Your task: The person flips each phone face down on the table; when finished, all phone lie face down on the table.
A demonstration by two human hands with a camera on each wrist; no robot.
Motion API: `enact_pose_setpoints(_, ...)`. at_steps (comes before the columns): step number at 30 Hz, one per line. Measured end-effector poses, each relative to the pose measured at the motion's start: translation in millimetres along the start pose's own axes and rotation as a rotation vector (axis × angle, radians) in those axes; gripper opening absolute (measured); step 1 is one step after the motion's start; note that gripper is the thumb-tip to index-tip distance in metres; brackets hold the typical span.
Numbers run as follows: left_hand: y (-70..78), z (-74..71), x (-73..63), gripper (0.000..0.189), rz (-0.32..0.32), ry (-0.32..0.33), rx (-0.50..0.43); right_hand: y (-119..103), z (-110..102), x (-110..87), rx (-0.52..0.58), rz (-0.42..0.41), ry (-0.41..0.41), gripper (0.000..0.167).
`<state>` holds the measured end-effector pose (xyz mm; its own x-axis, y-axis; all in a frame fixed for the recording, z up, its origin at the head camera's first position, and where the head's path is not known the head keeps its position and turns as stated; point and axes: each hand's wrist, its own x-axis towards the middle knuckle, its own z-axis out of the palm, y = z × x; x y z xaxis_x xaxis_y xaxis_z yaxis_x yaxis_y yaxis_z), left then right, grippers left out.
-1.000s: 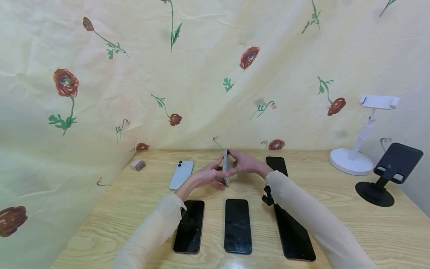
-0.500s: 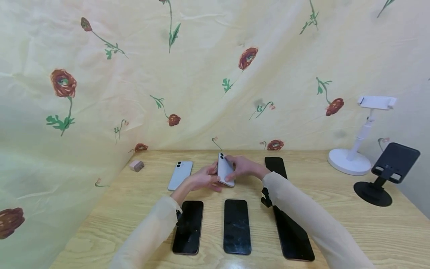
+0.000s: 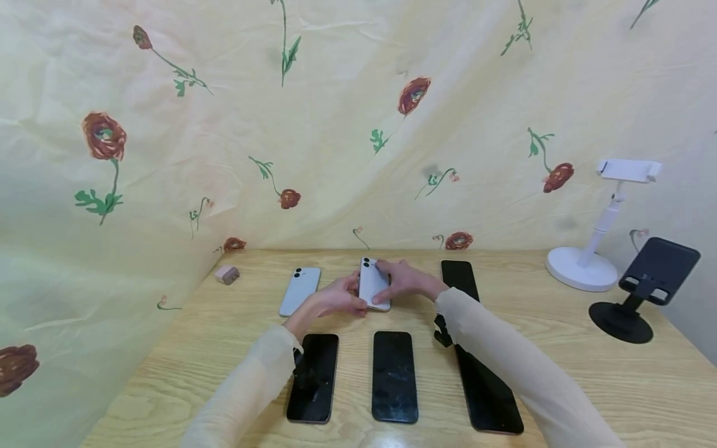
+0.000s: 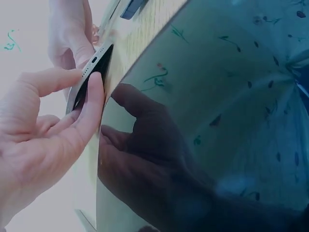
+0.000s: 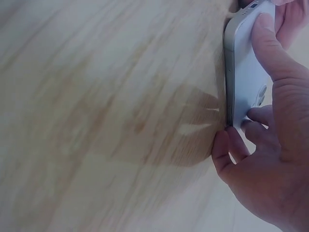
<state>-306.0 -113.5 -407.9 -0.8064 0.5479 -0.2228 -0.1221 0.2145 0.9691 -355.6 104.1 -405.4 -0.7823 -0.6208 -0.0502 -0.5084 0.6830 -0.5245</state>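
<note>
A white smartphone [image 3: 372,283] with two camera lenses faces back-up at the far middle of the table. My left hand [image 3: 340,295] pinches its near left corner; in the left wrist view the thumb is on the port edge and a finger lies under the dark screen side. From the right, my right hand [image 3: 407,279] holds the same phone, the thumb [image 5: 270,48] on its back and the other fingers near the camera end. One long edge lies close to the wood in the right wrist view; the port end is tilted up from the table.
Left of my hands lies a second white phone [image 3: 299,291], with a small charger block [image 3: 226,274] beyond. Dark phones [image 3: 312,379] [image 3: 394,376] [image 3: 490,392] lie nearer, another [image 3: 459,278] behind my right wrist. A white stand [image 3: 582,267] and a black stand [image 3: 622,322] are at the right.
The white phone has turned from standing on edge to lying nearly flat with its back up. Both hands have lowered it slightly and kept their hold.
</note>
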Motion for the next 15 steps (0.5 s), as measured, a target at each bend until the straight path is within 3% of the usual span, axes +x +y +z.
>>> enact_pose_setpoints(7,-0.4,2.4,3.6,0.099,0.009,0.066,0.174,-0.6,4.1,1.2,-0.031,0.014,-0.007,0.106)
enact_pose_setpoints(15,4.1,5.4,7.1,0.086,-0.024,0.107,0.341,-3.2,5.6,-2.3,-0.061,0.057,-0.021,0.103)
